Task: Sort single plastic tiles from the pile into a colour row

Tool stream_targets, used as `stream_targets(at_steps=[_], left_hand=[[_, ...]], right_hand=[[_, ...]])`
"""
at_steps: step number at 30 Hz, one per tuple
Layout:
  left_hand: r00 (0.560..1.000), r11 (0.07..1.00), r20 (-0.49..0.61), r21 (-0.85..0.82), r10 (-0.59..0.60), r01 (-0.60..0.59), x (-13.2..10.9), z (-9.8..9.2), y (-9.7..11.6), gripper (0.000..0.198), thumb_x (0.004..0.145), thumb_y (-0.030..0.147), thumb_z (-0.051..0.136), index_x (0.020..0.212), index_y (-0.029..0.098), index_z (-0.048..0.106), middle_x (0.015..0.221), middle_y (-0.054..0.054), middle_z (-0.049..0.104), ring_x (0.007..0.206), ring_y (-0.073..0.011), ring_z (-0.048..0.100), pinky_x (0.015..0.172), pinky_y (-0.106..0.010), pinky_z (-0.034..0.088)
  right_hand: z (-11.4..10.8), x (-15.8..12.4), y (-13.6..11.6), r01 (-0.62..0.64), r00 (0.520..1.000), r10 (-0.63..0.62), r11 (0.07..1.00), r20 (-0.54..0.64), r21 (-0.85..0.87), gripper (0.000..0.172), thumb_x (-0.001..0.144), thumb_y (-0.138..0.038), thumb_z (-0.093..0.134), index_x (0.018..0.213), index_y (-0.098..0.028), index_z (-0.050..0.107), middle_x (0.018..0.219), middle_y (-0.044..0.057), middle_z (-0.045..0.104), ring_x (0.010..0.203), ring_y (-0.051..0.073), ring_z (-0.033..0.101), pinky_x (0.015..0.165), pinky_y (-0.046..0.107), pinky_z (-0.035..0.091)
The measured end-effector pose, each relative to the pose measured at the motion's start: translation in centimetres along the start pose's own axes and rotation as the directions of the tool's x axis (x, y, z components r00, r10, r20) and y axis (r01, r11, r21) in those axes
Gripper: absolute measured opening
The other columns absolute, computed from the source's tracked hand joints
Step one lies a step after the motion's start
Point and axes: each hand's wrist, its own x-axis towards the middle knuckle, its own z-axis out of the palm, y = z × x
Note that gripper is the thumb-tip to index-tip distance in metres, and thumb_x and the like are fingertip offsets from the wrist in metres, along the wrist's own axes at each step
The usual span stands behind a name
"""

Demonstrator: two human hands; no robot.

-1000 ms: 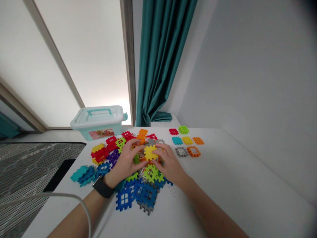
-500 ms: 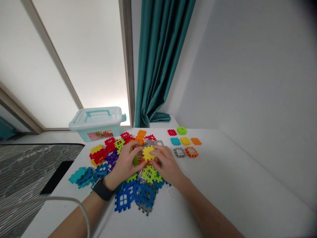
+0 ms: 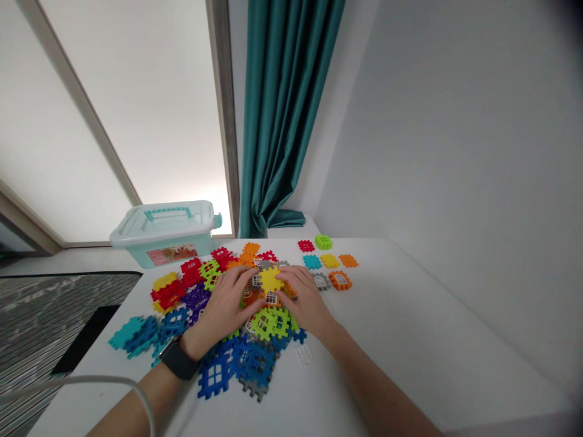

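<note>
Printed label (image 3: 172, 254) on a plastic storage box (image 3: 160, 226), wording too small to read, nothing else legible

Head camera close, facing forward, down onto left hand (image 3: 221, 312), right hand (image 3: 305, 300).

Shiny plastic all over this tabletop!

The blocks (image 3: 268, 321) are smooth moulded plastic with a soft gloss, and the storage box (image 3: 161, 249) is glossy, semi-clear plastic. Over at the back, the curtain (image 3: 282, 121) is sheeny, satin-like cloth. The table (image 3: 410, 328) is smooth and matt white, the rug (image 3: 54, 315) is rough and woven, and the watch strap (image 3: 178, 359) is matt black, rubber perhaps, hard to tell from here.
</note>
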Motion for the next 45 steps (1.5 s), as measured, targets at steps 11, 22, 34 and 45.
stream_targets(at_steps=[11, 22, 34, 45], left_hand=[[0.995, 0.996, 0.029, 0.005, 0.093, -0.093, 3.4, 1.4, 1.2, 0.042, 0.086, 0.036, 0.073, 0.122, 0.021, 0.058, 0.123, -0.012, 0.062, 0.116, -0.0318, 0.058, 0.099, -0.047, 0.047], [0.972, 0.989, 0.19, 0.029, 0.136, -0.144, 6.7, 5.7, 4.7, 0.04, 0.091, 0.045, 0.068, 0.119, 0.018, 0.059, 0.123, -0.011, 0.063, 0.114, -0.0308, 0.058, 0.099, -0.048, 0.044], [0.882, 0.967, 0.421, 0.039, 0.214, -0.254, 6.0, 7.1, 3.8, 0.035, 0.1, 0.048, 0.052, 0.123, 0.025, 0.064, 0.13, -0.008, 0.063, 0.122, -0.0286, 0.056, 0.11, -0.05, 0.037], [0.864, 0.97, 0.466, 0.046, 0.189, -0.237, 6.3, 7.1, 3.9, 0.033, 0.098, 0.043, 0.056, 0.125, 0.026, 0.062, 0.13, -0.007, 0.064, 0.125, -0.0291, 0.055, 0.112, -0.053, 0.036]], right_hand=[[-1.6, -0.9, 1.1, -0.039, 0.998, 0.037, 0.998, -0.043, -0.041, 0.021, 0.093, -0.021, 0.059, 0.113, -0.024, 0.065, 0.125, 0.01, 0.067, 0.119, 0.027, 0.06, 0.105, 0.05, 0.048], [-5.4, -3.9, 5.2, -0.077, 0.992, 0.064, 0.989, -0.104, -0.125, 0.023, 0.09, -0.019, 0.062, 0.112, -0.024, 0.066, 0.12, 0.01, 0.071, 0.115, 0.027, 0.063, 0.105, 0.051, 0.047], [-9.0, -3.3, 14.0, -0.261, 0.964, 0.247, 0.953, -0.101, -0.156, 0.013, 0.085, -0.027, 0.065, 0.099, -0.025, 0.066, 0.12, 0.009, 0.073, 0.115, 0.028, 0.063, 0.104, 0.052, 0.047], [-9.3, -1.8, 19.1, -0.376, 0.916, 0.4, 0.883, 0.031, -0.28, 0.01, 0.078, -0.021, 0.064, 0.087, -0.024, 0.067, 0.118, 0.006, 0.074, 0.113, 0.027, 0.063, 0.106, 0.05, 0.042]])
